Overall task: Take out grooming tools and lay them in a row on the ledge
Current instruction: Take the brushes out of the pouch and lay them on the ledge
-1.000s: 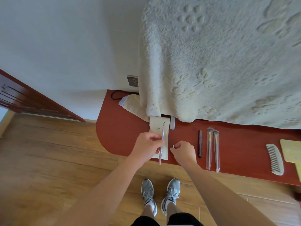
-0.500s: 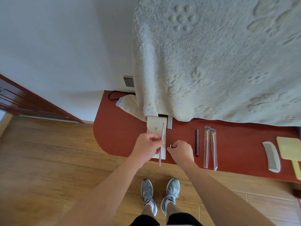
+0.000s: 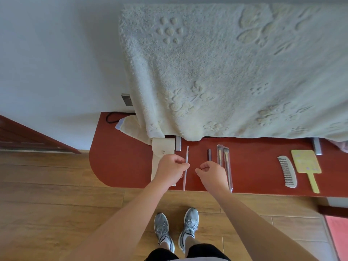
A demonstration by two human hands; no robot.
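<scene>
Head view: left hand point(image 3: 172, 169) fingers pinch the slim pink tool point(image 3: 186, 157) at the ledge point(image 3: 122, 166), between cream pouch point(image 3: 161, 147) and dark stick point(image 3: 209, 155). Right hand point(image 3: 211, 173) fingers curl; whether they hold anything, I cannot tell. Best to lay it parallel to the stick, evenly spaced.

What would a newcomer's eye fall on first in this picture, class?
A big cream blanket fills the upper right, hanging down to the red ledge. The left hand pinches a thin pink stick just right of a cream pouch, the right hand curled close by. Further right lie wrapped brushes, a comb and a yellow mirror.
</scene>
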